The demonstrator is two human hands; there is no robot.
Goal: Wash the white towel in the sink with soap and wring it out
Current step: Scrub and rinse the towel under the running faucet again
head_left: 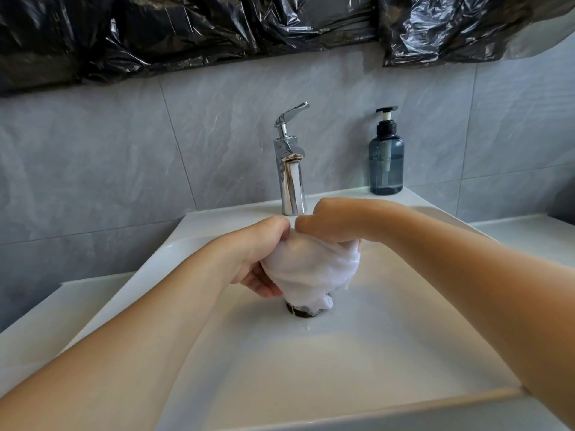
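A wet white towel [311, 269] is bunched up over the middle of the white sink [357, 353], its lower end hanging just above the dark drain [303, 312]. My left hand [258, 256] grips the towel's left side, with its fingers curled underneath. My right hand [333, 219] grips the top and right side from above. The two hands nearly touch over the bundle. A blue-grey soap pump bottle [386, 163] stands on the sink's back ledge at the right.
A chrome faucet [291, 178] with its lever raised stands at the back centre, just behind my hands. Grey tiles [124, 157] cover the wall. Black plastic sheeting [217, 29] hangs above. White countertop [529, 237] flanks the sink.
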